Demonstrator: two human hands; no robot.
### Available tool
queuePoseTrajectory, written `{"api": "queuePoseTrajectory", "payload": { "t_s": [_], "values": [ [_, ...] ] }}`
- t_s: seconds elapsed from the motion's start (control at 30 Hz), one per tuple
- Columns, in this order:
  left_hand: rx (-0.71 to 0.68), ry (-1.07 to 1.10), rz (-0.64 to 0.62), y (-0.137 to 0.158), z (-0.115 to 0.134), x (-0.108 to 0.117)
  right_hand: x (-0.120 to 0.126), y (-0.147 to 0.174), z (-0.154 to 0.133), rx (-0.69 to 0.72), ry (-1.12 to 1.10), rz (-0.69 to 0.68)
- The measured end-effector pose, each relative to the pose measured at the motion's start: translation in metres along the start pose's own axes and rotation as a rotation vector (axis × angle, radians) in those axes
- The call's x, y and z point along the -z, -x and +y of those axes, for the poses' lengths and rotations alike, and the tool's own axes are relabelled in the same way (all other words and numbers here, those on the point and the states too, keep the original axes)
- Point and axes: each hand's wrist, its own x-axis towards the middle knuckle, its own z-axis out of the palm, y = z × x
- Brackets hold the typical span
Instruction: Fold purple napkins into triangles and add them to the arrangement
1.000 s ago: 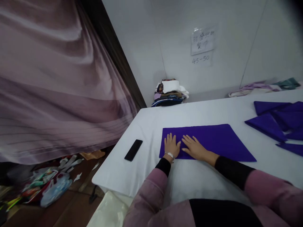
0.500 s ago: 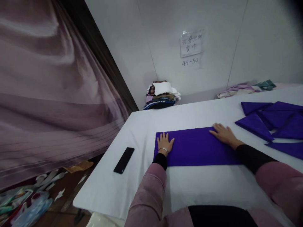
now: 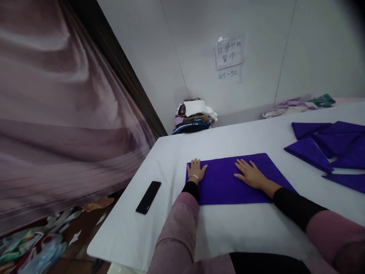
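Note:
A purple cloth napkin, folded into a long flat rectangle, lies on the white-covered table. My left hand, with a bracelet at the wrist, rests spread on the napkin's left end. Flat on its surface, right of the middle, lies my right hand with the fingers apart. Neither hand grips anything. Several purple napkins folded into triangles lie to the right, some overlapping.
A black phone lies on the table left of the napkin. Behind the far edge are a pile of folded clothes and crumpled fabric. A pinkish curtain hangs at left, with plastic bags on the floor below.
My right hand has slid left across the napkin, from its far right edge toward the middle. My left hand stays at the left end. The view has shifted slightly.

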Motion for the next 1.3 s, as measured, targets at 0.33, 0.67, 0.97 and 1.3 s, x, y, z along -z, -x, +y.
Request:
{"api": "queuePoseTrajectory", "payload": {
  "t_s": [0.33, 0.67, 0.97, 1.3],
  "values": [
    [0.183, -0.032, 0.074, 0.012, -0.072, 0.021, -0.008, 0.036, 0.054, -0.198, 0.085, 0.088],
    [0.155, 0.123, 0.178, 0.113, -0.05, 0.014, 0.004, 0.077, 0.003, -0.06, 0.029, 0.167],
    [0.424, 0.767, 0.025, 0.099, -0.062, 0.022, -0.009, 0.074, -0.042, 0.069, -0.167, 0.02],
    [0.081, 1.316, -0.105, 0.077, 0.018, 0.092, 0.035, 0.073, -0.072, -0.219, -1.278, 0.056]
  ]
}}
